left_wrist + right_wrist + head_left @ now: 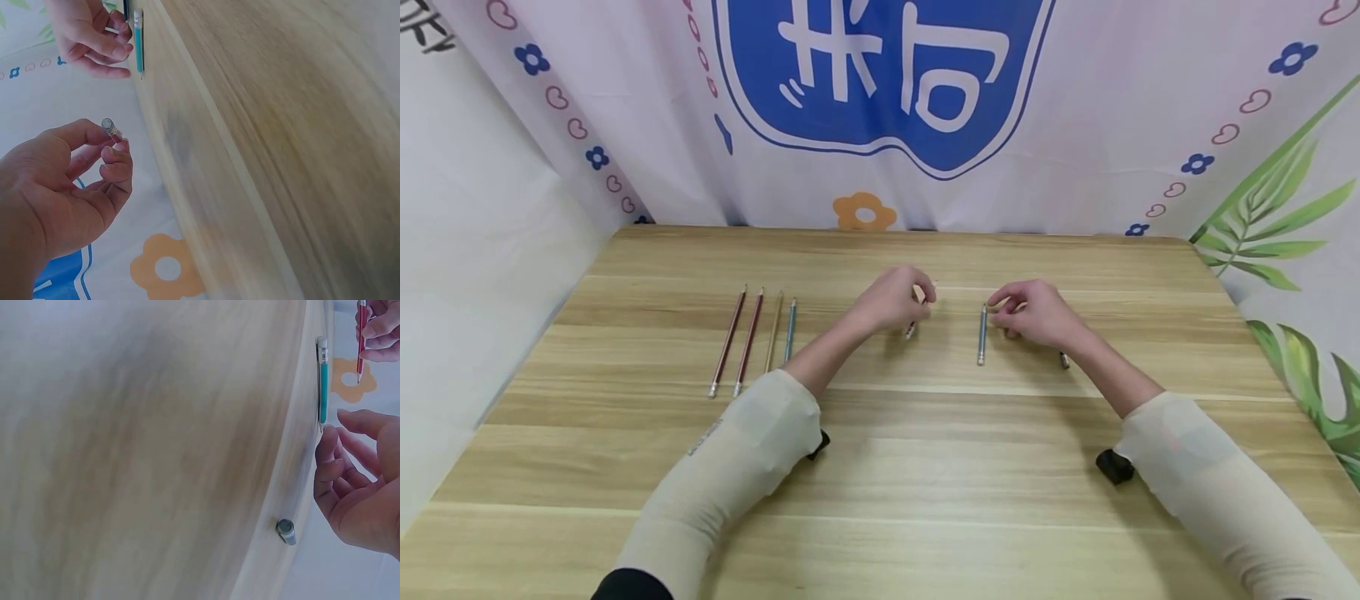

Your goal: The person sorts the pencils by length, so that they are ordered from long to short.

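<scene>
My left hand (895,298) pinches a red pencil (360,353) between thumb and fingers, held over the far middle of the table. The pencil's eraser end pokes out of the grip in the left wrist view. To its right, a teal pencil (982,335) lies on the wood, eraser end toward me and tip away. Right beside that tip is my right hand (1033,314), fingers loosely bent, with nothing between thumb and fingertips. Another pencil (1063,360) lies mostly hidden beneath the right forearm, only its eraser end showing.
Left of my left arm, two red pencils (728,342), a yellow pencil (773,333) and a teal pencil (791,327) lie side by side on the wooden table (925,483). The forearm overlaps some of their near ends. A printed curtain (647,125) hangs behind the table's far edge.
</scene>
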Tool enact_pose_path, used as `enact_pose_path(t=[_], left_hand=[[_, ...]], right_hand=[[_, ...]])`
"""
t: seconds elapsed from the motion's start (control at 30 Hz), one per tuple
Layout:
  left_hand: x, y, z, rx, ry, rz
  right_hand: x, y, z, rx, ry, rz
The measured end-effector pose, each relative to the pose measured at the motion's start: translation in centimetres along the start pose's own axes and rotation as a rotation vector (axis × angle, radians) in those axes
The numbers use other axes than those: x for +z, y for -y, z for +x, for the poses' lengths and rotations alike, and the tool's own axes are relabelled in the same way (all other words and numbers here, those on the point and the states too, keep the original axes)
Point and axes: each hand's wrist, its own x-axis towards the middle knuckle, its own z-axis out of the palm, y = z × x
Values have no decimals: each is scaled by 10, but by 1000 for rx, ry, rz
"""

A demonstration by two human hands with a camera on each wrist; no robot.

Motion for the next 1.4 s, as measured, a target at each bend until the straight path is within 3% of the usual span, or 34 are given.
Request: enact_pose_path(t=[0.3, 0.7, 0.97, 1.4], left_hand=[[-9, 12, -8, 4, -7, -35], [-19, 25, -16, -43, -25, -10], [-27, 32, -25, -57, -16, -54], [-33, 45, -30, -49, -42, -2]], right_hand=[[5, 3, 3, -7, 13, -14], [10, 9, 6, 9, 2, -79], [14, 8, 9, 18, -17, -109], [17, 8, 10, 20, -33, -186]])
